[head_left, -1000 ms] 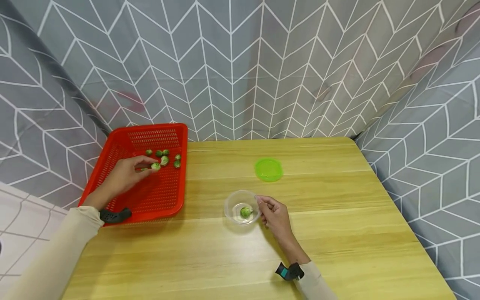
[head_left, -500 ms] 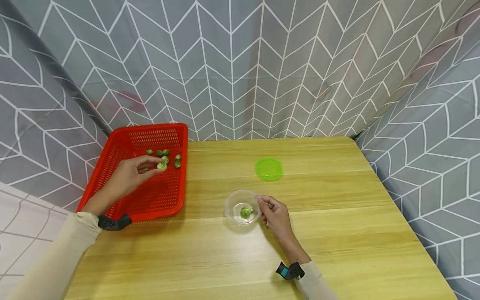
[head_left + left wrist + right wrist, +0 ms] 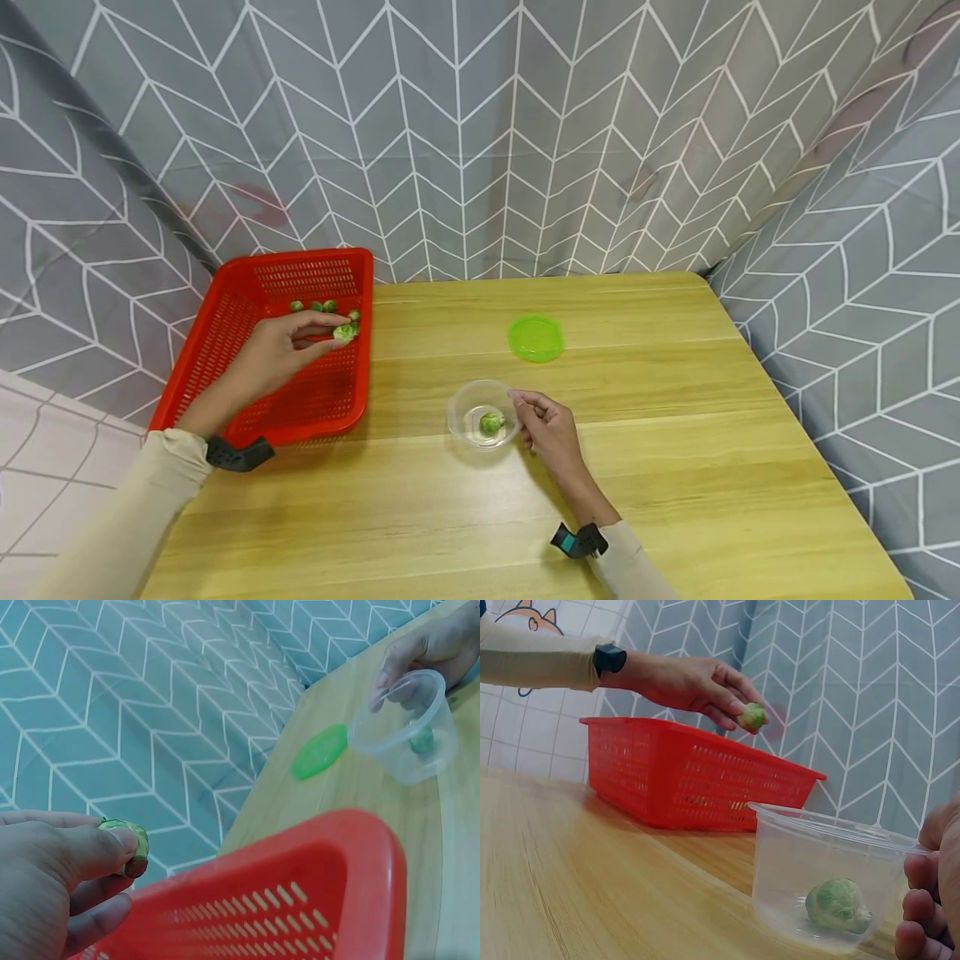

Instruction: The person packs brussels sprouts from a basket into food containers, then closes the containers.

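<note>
My left hand (image 3: 288,343) pinches a Brussels sprout (image 3: 344,332) between thumb and fingertips, above the right part of a red plastic basket (image 3: 363,375). In the right wrist view this sprout (image 3: 751,718) is held higher than the basket's rim. Several more Brussels sprouts (image 3: 297,307) lie toward the back of the basket, some hidden behind the hand. On the table, my right hand (image 3: 551,429) holds the rim of a clear round plastic tub (image 3: 459,427) between thumb and fingers. One Brussels sprout (image 3: 838,905) lies on the tub's bottom.
A green plastic lid (image 3: 536,338) lies flat on the wooden table (image 3: 637,400), behind the tub. The basket stands at the table's back left. A grey curtain (image 3: 465,150) with white zigzag lines hangs along the back and sides.
My left hand has moved right across the basket with the sprout, rising slightly toward its right rim. The right hand and the tub have stayed in place.
</note>
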### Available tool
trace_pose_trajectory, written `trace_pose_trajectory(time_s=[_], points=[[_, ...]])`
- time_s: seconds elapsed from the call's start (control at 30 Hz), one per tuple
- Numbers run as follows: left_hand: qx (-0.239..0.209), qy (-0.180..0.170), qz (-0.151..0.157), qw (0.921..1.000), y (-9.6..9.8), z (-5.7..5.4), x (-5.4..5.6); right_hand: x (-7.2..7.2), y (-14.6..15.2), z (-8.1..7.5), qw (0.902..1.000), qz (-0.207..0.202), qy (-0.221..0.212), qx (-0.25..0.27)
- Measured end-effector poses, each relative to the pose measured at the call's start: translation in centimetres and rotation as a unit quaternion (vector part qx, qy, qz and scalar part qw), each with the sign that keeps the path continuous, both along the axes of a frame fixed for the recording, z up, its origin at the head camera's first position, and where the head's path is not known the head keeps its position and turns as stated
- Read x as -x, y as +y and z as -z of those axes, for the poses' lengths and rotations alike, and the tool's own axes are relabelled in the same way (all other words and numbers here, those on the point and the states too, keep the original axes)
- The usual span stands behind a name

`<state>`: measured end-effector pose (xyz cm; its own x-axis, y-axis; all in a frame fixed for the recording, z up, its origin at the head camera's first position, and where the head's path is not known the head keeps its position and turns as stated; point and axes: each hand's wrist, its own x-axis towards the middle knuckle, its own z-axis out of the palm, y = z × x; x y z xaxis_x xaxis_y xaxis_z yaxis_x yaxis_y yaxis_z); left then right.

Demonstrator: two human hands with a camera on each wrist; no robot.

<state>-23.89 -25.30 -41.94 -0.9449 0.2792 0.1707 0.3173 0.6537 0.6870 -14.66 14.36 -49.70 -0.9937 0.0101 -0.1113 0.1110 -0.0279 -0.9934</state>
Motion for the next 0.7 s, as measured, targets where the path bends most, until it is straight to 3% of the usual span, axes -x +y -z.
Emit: trace_pose_trajectory(time_s=[0.4,0.7], points=[[-0.011,-0.015,0.051,0.9985,4.4,-0.4,0.2,0.9,0.5,3.2,0.9999,0.01,0.004,0.012],[-0.06,-0.037,0.135,0.9883,8.6,0.1,-0.3,0.1,0.1,0.3,0.9998,-0.003,0.016,0.01]])
